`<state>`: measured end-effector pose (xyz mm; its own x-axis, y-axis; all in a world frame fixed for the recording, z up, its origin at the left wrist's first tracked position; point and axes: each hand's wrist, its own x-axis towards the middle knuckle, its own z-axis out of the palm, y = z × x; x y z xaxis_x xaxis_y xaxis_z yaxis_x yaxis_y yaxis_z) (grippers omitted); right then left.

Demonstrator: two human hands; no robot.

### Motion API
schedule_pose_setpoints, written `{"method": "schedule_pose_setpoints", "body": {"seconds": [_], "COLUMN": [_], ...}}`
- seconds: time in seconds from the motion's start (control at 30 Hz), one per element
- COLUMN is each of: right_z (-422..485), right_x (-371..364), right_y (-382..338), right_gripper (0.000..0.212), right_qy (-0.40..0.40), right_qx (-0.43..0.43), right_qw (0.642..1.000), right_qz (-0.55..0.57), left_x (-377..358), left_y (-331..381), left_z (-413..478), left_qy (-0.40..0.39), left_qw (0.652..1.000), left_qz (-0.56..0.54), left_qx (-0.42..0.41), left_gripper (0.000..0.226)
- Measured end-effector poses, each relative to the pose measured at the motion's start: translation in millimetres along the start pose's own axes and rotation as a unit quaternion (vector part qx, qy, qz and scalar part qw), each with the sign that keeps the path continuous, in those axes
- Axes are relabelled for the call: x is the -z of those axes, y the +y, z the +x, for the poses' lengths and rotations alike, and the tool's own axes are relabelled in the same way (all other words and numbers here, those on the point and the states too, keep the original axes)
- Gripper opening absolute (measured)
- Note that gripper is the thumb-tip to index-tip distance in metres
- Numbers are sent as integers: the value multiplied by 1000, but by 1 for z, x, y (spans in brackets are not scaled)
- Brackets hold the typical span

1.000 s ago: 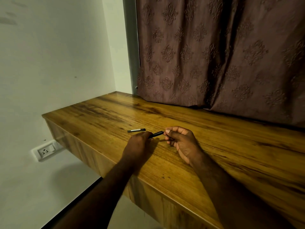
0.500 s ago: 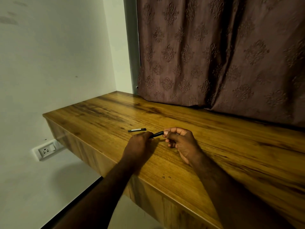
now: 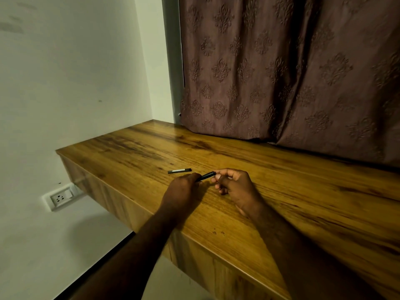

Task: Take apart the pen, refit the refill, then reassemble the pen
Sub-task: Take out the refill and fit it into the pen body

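A black pen barrel (image 3: pixel 206 176) slants between my two hands just above the wooden desk (image 3: pixel 292 202). My left hand (image 3: pixel 180 192) grips its lower end, which is hidden in the fist. My right hand (image 3: pixel 234 187) pinches the barrel's upper end with thumb and fingertips; whether a small part is held there is too small to tell. A separate dark pen piece with a pale band (image 3: pixel 179 171) lies flat on the desk just beyond my left hand, untouched.
A brown patterned curtain (image 3: pixel 281 72) hangs behind the desk and rests on its back edge. The desk's left end stops near a white wall with a socket (image 3: pixel 60 198). Its front edge runs below my forearms.
Both hands and the barrel stay almost in place. My right fingers have shifted slightly at the barrel's upper end. The loose piece has not moved.
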<state>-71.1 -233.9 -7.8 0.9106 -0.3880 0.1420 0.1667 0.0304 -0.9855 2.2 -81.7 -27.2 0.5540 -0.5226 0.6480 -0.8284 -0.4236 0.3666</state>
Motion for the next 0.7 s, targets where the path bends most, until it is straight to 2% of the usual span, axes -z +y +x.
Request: {"method": "schedule_pose_setpoints", "body": {"seconds": [0.2, 0.3, 0.47, 0.7], "right_z": [3, 5, 2, 3], "right_x": [-1, 0, 1, -2], "right_y": [3, 4, 1, 4], "right_gripper": [21, 25, 21, 16], "right_qy": [35, 82, 145, 120], "right_qx": [23, 63, 139, 164], "right_qw": [997, 987, 971, 961], "right_qz": [-72, -127, -130, -187], "left_x": [-1, 0, 0, -2], "left_y": [-1, -1, 1, 0], "left_z": [0, 0, 0, 2], "left_qy": [-3, 0, -2, 4], "left_qw": [1000, 1000, 1000, 999], "left_qz": [0, 4, 5, 23], "left_qx": [5, 9, 26, 23], "left_gripper": [31, 29, 30, 29]}}
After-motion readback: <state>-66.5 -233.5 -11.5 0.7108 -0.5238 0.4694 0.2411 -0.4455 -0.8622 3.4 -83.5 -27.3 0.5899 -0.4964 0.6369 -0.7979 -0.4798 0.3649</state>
